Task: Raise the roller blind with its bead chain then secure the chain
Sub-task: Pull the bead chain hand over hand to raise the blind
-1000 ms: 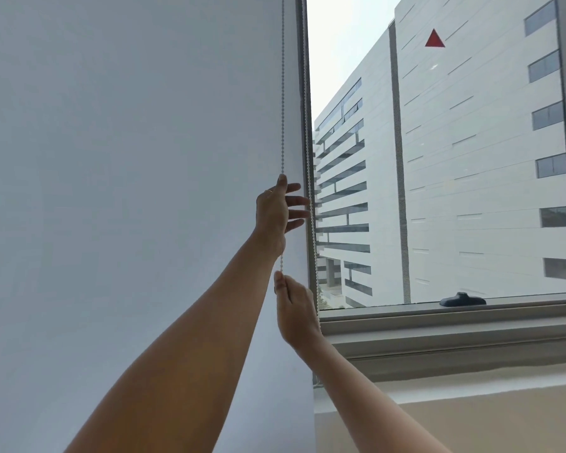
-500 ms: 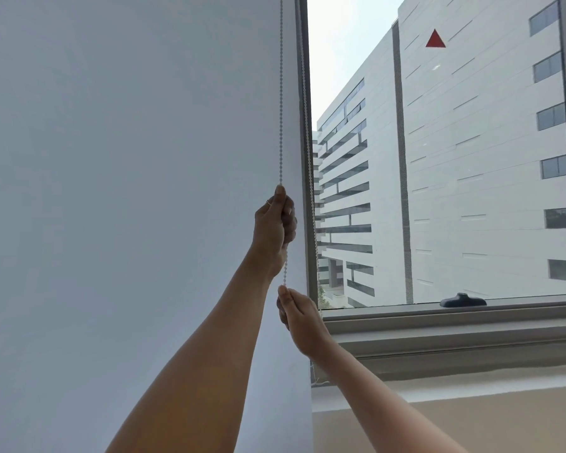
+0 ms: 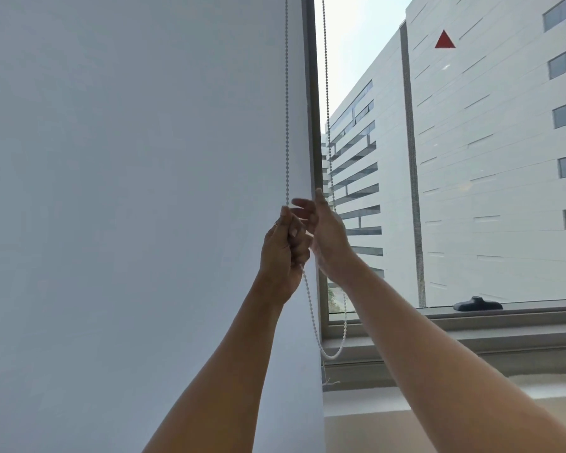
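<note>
A pale grey roller blind hangs down and fills the left half of the head view. Its white bead chain runs down the blind's right edge, and the second strand hangs in front of the window glass. The chain's loop dangles by the window sill. My left hand is fisted around the front strand. Just right of it and slightly higher, my right hand has its fingers spread, reaching toward the same strand above my left hand.
The grey window frame post stands right of the blind. A black window handle lies on the lower frame. The sill runs along the right. A large white building fills the glass, which carries a red triangle sticker.
My right hand let go of the chain below my left hand and rose to beside it, fingers now apart. My left hand came down a little, still gripping the strand.
</note>
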